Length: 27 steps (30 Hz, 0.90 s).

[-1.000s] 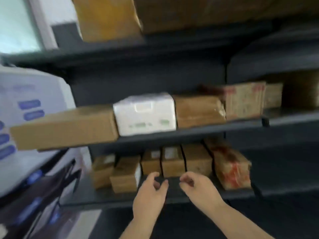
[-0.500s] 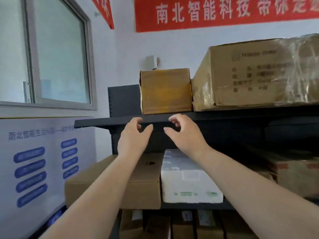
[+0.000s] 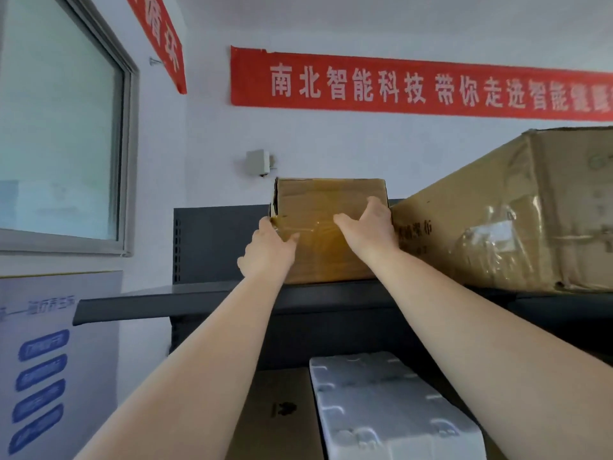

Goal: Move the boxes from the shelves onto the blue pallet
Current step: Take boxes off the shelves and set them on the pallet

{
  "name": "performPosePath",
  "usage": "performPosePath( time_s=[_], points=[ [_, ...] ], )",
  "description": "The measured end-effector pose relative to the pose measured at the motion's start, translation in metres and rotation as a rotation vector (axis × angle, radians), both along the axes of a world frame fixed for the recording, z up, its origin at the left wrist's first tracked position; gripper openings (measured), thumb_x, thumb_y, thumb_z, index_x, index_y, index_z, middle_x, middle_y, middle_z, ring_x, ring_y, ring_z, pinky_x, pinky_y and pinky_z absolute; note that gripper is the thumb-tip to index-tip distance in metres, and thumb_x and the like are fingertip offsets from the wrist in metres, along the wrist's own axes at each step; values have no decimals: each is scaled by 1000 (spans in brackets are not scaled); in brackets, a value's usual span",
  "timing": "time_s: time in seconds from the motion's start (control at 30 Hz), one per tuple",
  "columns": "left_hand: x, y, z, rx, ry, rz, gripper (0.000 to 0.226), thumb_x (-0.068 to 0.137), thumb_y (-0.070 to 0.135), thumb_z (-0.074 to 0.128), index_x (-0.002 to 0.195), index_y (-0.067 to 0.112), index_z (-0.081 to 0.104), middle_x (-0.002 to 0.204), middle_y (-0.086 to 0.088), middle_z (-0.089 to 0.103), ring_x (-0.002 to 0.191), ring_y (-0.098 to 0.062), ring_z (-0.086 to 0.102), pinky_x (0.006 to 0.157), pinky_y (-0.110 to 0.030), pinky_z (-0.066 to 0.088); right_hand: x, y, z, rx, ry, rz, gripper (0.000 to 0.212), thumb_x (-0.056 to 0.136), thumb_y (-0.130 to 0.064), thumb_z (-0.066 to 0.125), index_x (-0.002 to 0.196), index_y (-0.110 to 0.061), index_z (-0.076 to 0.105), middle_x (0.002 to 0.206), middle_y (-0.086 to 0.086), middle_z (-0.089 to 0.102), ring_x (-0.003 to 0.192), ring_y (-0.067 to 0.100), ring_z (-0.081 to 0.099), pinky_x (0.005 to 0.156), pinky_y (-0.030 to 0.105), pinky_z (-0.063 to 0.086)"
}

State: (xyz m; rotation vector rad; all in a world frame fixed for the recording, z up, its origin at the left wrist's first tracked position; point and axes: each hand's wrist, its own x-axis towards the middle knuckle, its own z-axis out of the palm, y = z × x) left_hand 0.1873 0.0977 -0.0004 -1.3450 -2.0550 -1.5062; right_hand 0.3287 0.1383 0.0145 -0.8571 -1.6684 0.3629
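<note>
The big plastic-wrapped carton (image 3: 517,214) fills the right of the frame on the top shelf (image 3: 139,305), and it leans right up against the small taped cardboard box (image 3: 328,207) at centre, which looks like the one to come down. That tight right side is the thing to mind: the right hand (image 3: 368,227) is spread over the box's right front edge, fingers reaching toward the gap, while the left hand (image 3: 267,252) cups the lower left corner, thumb on the front. Both hands are wide and on the box, which sits flat on the shelf. Better to slide it forward first, then get palms underneath before lifting. The white foam box (image 3: 388,406) sits on the shelf below, at lower centre; the pallet is out of sight.
</note>
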Motion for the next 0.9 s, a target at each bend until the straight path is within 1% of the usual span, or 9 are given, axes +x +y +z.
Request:
performPosePath(
  time_s=[0.17, 0.23, 0.33, 0.43, 0.53, 0.63, 0.73, 0.8, 0.9],
  points=[
    [-30, 3, 2, 77, -177, -168, 43, 96, 30, 44, 136, 17, 36, 120, -1, 56, 91, -19, 55, 92, -40, 46, -17, 5, 9, -68, -9, -97, 76, 90, -39, 53, 147, -5, 16, 150, 15, 26, 134, 33, 27, 103, 43, 35],
    [-37, -2, 4, 139, -277, -265, 45, 96, 30, 47, 137, 15, 39, 123, -2, 54, 99, -19, 55, 84, -33, 43, -21, 3, 13, -98, 6, -118, 74, 90, -44, 54, 144, -4, 22, 145, 14, 32, 131, 31, 32, 102, 42, 36],
    [-40, -11, 8, 211, -388, -358, 47, 95, 34, 49, 136, 12, 42, 115, -1, 52, 103, -19, 49, 85, -33, 41, -25, 0, 17, -122, -13, -191, 77, 87, -52, 54, 143, -5, 27, 144, 15, 31, 131, 31, 30, 100, 44, 37],
    [-42, -21, 9, 280, -449, -348, 37, 92, 40, 51, 120, 16, 47, 95, 5, 52, 90, -16, 51, 82, -36, 44, -24, -3, 21, -126, -17, -214, 81, 86, -58, 52, 144, -7, 28, 147, 15, 27, 135, 32, 24, 103, 48, 33],
    [-39, -38, 12, 352, -482, -332, 34, 90, 45, 52, 105, 16, 44, 85, 5, 49, 77, -12, 49, 75, -34, 43, -23, -13, 23, -172, 94, -73, 89, 85, -60, 54, 147, -8, 20, 151, 14, 23, 137, 33, 26, 104, 45, 35],
    [-31, -61, 14, 397, -444, -310, 41, 88, 51, 50, 112, 18, 43, 94, 4, 52, 82, -13, 51, 79, -36, 45, -20, -32, 23, -231, 235, 113, 93, 84, -58, 58, 147, -10, 9, 150, 11, 28, 131, 31, 37, 96, 39, 41],
    [-25, -89, 15, 422, -397, -293, 62, 87, 60, 43, 138, 27, 31, 124, 0, 49, 111, -24, 51, 97, -47, 43, -13, -55, 21, -250, 300, 220, 93, 84, -59, 57, 146, -12, 7, 149, 9, 29, 130, 30, 38, 94, 38, 39],
    [-16, -113, 14, 389, -335, -261, 74, 79, 73, 35, 143, 37, 26, 140, 0, 42, 125, -26, 45, 104, -52, 37, -7, -71, 19, -249, 319, 278, 95, 83, -61, 57, 147, -13, 6, 151, 8, 25, 131, 31, 36, 98, 41, 38],
    [2, -147, 6, 376, -316, -227, 71, 77, 78, 27, 132, 37, 43, 129, 5, 50, 119, -22, 48, 103, -46, 36, 8, -95, 11, -242, 309, 334, 95, 81, -67, 54, 150, -19, 9, 152, 6, 21, 133, 31, 33, 101, 45, 36]
  ],
)
